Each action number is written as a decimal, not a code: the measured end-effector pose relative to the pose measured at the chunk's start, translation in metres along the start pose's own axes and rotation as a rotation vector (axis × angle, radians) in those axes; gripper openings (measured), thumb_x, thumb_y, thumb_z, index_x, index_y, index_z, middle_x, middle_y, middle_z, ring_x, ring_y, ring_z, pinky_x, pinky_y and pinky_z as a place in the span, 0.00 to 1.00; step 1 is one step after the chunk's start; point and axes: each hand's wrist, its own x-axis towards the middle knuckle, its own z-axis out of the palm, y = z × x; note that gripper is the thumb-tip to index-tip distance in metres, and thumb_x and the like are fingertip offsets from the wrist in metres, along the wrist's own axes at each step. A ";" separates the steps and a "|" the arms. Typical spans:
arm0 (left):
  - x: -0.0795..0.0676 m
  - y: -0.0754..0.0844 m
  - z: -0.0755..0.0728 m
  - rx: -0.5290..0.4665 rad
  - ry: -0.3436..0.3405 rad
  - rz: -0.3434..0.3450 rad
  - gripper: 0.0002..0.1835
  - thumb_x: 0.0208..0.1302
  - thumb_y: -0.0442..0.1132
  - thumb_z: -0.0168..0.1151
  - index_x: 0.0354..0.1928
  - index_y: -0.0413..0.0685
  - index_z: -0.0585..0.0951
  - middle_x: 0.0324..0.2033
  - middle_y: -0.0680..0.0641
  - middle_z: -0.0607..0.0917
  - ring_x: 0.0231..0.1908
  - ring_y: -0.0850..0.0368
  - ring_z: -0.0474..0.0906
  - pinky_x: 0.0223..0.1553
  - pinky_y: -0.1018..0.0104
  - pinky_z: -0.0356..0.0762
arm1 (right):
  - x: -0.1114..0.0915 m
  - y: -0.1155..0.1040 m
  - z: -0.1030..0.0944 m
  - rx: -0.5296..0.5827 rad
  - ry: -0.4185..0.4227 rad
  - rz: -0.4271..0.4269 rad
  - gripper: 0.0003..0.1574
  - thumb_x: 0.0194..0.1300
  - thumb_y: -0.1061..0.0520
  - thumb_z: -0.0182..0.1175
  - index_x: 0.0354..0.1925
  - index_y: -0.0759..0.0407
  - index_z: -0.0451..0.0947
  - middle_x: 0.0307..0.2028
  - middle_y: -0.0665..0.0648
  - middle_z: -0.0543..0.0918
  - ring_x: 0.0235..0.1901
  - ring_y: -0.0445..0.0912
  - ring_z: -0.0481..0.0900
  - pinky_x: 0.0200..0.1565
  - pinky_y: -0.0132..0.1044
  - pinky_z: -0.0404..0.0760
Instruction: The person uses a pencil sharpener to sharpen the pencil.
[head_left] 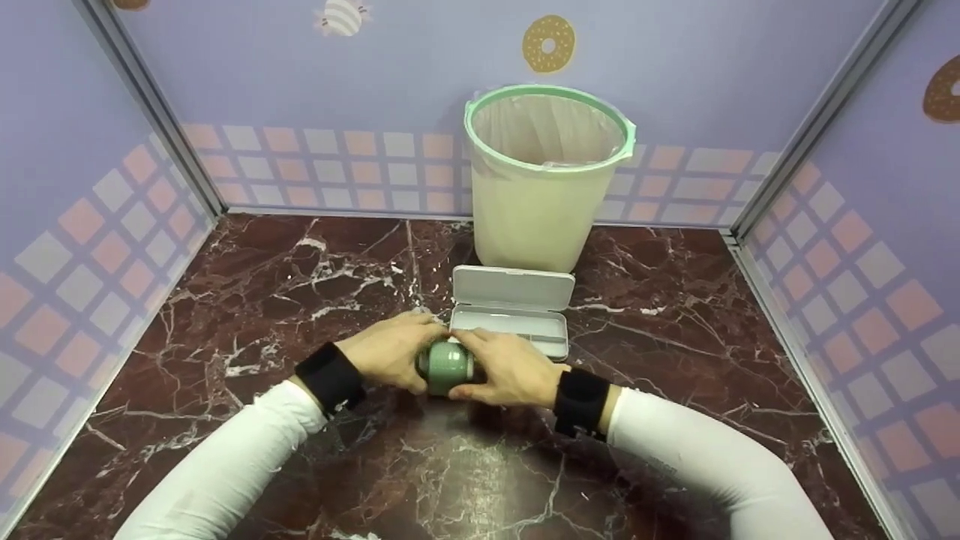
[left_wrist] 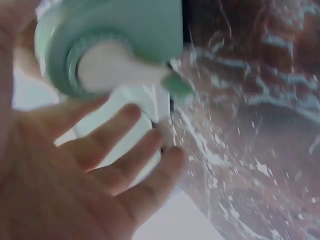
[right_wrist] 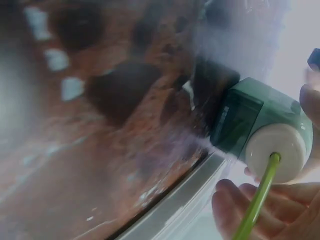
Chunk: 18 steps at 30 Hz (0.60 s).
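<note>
A green hand-crank pencil sharpener [head_left: 448, 366] stands on the table between both hands. Its thumb and fingers around the left side, my left hand [head_left: 394, 349] holds the body by its upper part. Beside that palm the white crank arm [left_wrist: 120, 70] with its green knob [left_wrist: 177, 87] sticks out, not gripped. From the right, my right hand [head_left: 514, 367] holds the other side, thumb near and fingers far. A green pencil [right_wrist: 260, 200] is stuck in the round white front of the sharpener, running past the right hand's fingers; the head view hides it.
Just behind the hands lies an open, pale pencil case [head_left: 514, 289], its lid raised. A tall cream bin [head_left: 536, 210] with a green rim and a liner stands against the back wall. Patterned walls [head_left: 315, 90] enclose the marbled table [head_left: 660, 337].
</note>
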 end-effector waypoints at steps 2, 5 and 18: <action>-0.001 -0.006 -0.001 0.016 -0.016 -0.009 0.38 0.52 0.33 0.78 0.70 0.45 0.83 0.58 0.42 0.90 0.60 0.40 0.86 0.69 0.41 0.85 | 0.005 -0.002 0.002 -0.005 0.007 -0.037 0.55 0.71 0.30 0.73 0.81 0.55 0.67 0.62 0.60 0.89 0.54 0.53 0.92 0.57 0.48 0.93; 0.003 -0.013 0.003 0.021 -0.007 -0.024 0.24 0.58 0.27 0.68 0.58 0.43 0.88 0.46 0.42 0.94 0.49 0.40 0.90 0.60 0.42 0.89 | 0.007 -0.002 0.006 -0.012 0.012 -0.049 0.49 0.73 0.33 0.72 0.78 0.55 0.69 0.58 0.58 0.90 0.51 0.52 0.92 0.55 0.46 0.93; 0.012 -0.024 0.004 -0.068 -0.083 -0.044 0.18 0.50 0.25 0.61 0.18 0.58 0.70 0.17 0.58 0.70 0.23 0.58 0.67 0.27 0.66 0.66 | 0.010 -0.004 0.010 -0.090 0.023 -0.072 0.45 0.78 0.36 0.68 0.76 0.62 0.67 0.58 0.63 0.89 0.48 0.55 0.93 0.50 0.49 0.95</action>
